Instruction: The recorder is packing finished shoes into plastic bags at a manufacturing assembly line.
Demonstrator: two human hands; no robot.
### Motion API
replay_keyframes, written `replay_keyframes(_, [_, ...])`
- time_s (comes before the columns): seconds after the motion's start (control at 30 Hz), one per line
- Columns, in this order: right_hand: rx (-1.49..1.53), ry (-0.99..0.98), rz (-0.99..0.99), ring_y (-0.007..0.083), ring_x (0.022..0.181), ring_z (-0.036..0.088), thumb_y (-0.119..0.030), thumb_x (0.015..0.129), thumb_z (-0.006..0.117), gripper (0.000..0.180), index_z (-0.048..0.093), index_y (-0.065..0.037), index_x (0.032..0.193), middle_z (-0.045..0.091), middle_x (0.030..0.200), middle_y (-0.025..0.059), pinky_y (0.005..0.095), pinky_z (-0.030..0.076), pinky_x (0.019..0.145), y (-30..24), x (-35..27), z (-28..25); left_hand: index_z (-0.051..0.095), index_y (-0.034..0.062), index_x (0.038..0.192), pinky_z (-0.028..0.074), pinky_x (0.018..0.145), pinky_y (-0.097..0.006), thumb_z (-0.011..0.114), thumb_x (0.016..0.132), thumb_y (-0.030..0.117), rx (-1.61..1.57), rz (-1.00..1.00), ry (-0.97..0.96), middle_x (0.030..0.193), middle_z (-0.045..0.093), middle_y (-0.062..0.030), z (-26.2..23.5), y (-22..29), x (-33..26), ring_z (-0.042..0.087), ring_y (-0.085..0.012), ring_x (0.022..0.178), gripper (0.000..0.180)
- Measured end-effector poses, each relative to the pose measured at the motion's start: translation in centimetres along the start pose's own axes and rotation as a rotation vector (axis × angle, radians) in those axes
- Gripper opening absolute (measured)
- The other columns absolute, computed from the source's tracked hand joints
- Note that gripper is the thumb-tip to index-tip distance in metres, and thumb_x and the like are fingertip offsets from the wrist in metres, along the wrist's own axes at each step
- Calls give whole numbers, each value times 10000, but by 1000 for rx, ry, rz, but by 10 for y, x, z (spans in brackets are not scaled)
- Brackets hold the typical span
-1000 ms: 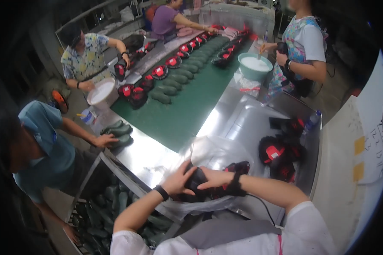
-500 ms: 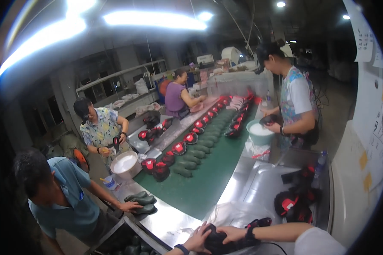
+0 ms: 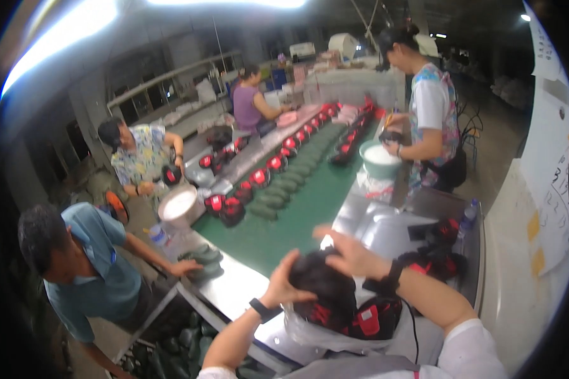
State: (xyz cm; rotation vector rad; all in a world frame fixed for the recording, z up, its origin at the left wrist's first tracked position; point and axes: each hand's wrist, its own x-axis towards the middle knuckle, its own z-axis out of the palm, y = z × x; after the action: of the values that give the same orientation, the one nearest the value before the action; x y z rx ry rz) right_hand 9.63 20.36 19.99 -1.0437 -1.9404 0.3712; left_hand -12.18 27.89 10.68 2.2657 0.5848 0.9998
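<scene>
In front of me is a black shoe upper (image 3: 322, 284), slightly blurred. My left hand (image 3: 283, 285) grips its left side, thumb across the near face and fingers up along the edge. At its upper right, my right hand (image 3: 354, 256) has stretched fingers spread over the top, the thumb close against the black material. Just below lies another black upper with a red tag (image 3: 372, 319), on a clear plastic bag (image 3: 303, 328). The underside of the upper is hidden.
A green belt (image 3: 284, 243) carries rows of dark green shoe lasts (image 3: 270, 201) and black-red uppers (image 3: 259, 177). Co-workers stand on both sides, near white-filled basins (image 3: 380, 165). One person's hand rests on green lasts (image 3: 202, 259) at left. Metal trays (image 3: 385, 221) stand right.
Both my hands have risen and moved farther from the lower edge with the black upper. My right hand's fingers have spread. The view has tilted down, showing the bagged uppers below.
</scene>
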Motion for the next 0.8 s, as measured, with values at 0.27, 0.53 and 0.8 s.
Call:
replay_keyframes(0.27, [227, -157, 371, 320, 1330, 233, -387, 673, 769, 1033, 153, 15, 1397, 239, 1412, 234, 353, 166, 1095, 13, -23, 4, 123, 111, 1405, 437, 919, -368, 857, 532, 133, -143, -151, 412, 1167, 524, -186, -39, 16, 26, 536, -282, 1074, 1141])
replay_keyframes(0.53, [-104, 287, 133, 342, 1217, 350, -123, 663, 719, 708, 399, -31, 1288, 351, 1334, 192, 423, 294, 1020, 6, -36, 47, 66, 76, 1401, 376, 984, -346, 810, 573, -8, -373, -100, 793, 1272, 383, -147, -5, 24, 11, 448, -245, 1157, 1116])
replay_keyframes(0.8, [351, -887, 32, 290, 859, 601, -261, 747, 637, 318, 608, -60, 991, 621, 893, 158, 379, 465, 780, -13, -148, 102, 156, -4, 1387, 301, 1014, -338, 826, 596, 172, -263, -333, 979, 1304, 370, -175, -25, -17, 18, 388, -255, 1195, 1051])
